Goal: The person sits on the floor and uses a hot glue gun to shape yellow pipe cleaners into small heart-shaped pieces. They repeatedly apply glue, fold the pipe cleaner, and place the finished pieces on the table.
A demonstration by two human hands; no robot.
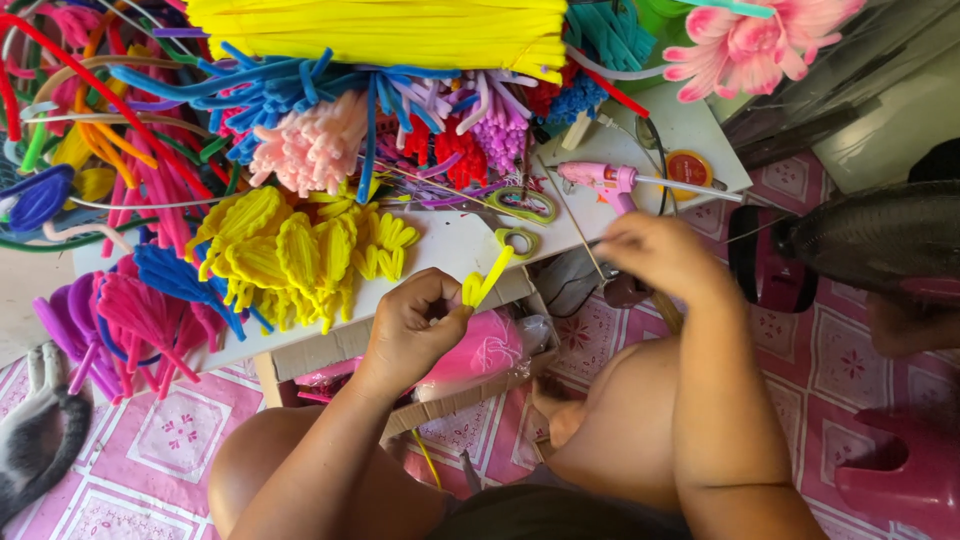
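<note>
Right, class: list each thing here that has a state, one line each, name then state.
left hand: closed on a bent yellow pipe cleaner
right hand: fingers curled by the pink glue gun
pink glue gun: lying on the white board
green scissors: lying flat
yellow petal shapes: piled

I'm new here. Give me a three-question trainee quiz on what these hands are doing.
1. True or false: the left hand pinches a yellow pipe cleaner.
2. Which tool lies just beyond the right hand? A) glue gun B) hammer C) pliers
3. What colour are the leaf shapes piled on the board?

Key: 1 true; 2 A; 3 yellow.
</note>
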